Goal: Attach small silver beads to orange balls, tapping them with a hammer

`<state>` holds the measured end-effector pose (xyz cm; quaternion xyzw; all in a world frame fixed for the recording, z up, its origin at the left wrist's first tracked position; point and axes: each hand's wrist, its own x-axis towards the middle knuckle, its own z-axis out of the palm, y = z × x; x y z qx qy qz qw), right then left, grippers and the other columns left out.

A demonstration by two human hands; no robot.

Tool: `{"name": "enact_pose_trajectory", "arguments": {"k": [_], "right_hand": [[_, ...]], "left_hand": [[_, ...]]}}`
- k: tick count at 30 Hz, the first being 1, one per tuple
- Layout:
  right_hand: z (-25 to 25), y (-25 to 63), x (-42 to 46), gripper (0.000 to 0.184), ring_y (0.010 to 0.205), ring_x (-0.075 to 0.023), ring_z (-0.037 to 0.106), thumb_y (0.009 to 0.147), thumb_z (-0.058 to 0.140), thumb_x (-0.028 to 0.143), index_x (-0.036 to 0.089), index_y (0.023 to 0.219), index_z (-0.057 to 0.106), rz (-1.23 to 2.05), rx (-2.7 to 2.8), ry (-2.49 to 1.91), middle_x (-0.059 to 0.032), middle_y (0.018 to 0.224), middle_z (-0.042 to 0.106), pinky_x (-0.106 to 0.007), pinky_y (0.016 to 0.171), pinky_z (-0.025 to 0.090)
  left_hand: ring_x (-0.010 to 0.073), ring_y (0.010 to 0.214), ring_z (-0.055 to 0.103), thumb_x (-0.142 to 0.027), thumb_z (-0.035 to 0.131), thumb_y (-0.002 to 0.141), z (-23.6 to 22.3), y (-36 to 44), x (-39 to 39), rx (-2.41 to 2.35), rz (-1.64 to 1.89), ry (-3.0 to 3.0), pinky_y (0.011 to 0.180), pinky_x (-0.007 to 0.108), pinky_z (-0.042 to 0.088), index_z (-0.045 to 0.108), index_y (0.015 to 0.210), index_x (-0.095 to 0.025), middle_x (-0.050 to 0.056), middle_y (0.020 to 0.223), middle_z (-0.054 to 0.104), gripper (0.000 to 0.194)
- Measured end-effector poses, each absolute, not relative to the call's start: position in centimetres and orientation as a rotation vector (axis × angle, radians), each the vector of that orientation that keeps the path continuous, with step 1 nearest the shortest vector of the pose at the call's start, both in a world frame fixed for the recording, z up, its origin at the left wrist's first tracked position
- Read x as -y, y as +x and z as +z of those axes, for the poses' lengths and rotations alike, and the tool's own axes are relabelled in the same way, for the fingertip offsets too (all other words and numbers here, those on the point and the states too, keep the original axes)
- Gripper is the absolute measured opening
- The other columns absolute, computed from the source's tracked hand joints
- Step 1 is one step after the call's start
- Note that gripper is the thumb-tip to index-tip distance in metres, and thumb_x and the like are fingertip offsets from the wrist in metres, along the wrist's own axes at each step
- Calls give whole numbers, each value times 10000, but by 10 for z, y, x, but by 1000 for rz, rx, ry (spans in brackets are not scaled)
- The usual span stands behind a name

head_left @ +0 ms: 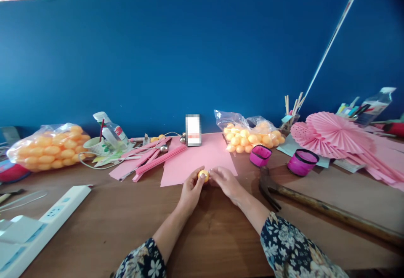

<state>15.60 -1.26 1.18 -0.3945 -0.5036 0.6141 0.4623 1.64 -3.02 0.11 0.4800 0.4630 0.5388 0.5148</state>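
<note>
My left hand (191, 187) is closed round an orange ball (204, 176), thumb in front, just over the near edge of a pink paper sheet (202, 157). Close on the ball's right side is my right hand (225, 180), its thumb and fingertips pinched together. Something small and pale may be between them, too small to name. Behind the hands a phone (193, 131) with a blurred screen stands upright on the paper. Folded pink paper strips (160, 160) lie left of the sheet, with a shiny metal ball (164, 148) among them.
Bags of orange balls stand at left (47, 147) and right (249, 135). A hammer (315, 202) with a wooden handle lies right of my forearm, near two magenta bands (303, 162). Pink paper fans (334, 135) lie far right, a power strip (57, 213) left. A blue partition (189, 51) rises behind.
</note>
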Motion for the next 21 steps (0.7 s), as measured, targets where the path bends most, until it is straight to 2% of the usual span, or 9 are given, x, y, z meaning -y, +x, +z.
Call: {"name": "enact_pose_trajectory", "arguments": {"k": [4, 10, 14, 21], "right_hand": [[13, 157, 10, 322, 706, -159, 580, 701, 589, 478, 167, 775, 555, 1425, 1224, -1003, -18, 715, 602, -304, 694, 480], [14, 171, -1, 251, 646, -168, 562, 765, 508, 415, 176, 829, 550, 937, 1306, -1213, -44, 742, 606, -289, 607, 445], [9, 175, -2, 186, 751, -180, 548, 795, 460, 314, 192, 882, 570, 608, 1614, -1313, -60, 890, 608, -293, 672, 416], [4, 170, 5, 142, 815, -185, 505, 835, 439, 243, 199, 870, 570, 295, 2061, -1412, -55, 848, 584, -275, 721, 361]], "left_hand": [[215, 998, 555, -425, 559, 741, -1, 16, 30, -1133, 1314, 1171, 881, 344, 431, 548, 1117, -161, 91, 1105, 600, 459], [161, 883, 580, -407, 576, 737, -1, 19, 29, -1040, 1394, 1000, 843, 313, 449, 528, 1154, -180, 67, 1022, 617, 477], [129, 875, 566, -372, 565, 760, 1, 20, 29, -954, 1427, 915, 833, 285, 451, 507, 1170, -187, 49, 991, 603, 454], [150, 889, 568, -355, 574, 752, -1, 16, 29, -992, 1405, 990, 880, 313, 419, 526, 1148, -180, 59, 987, 617, 435]]}}
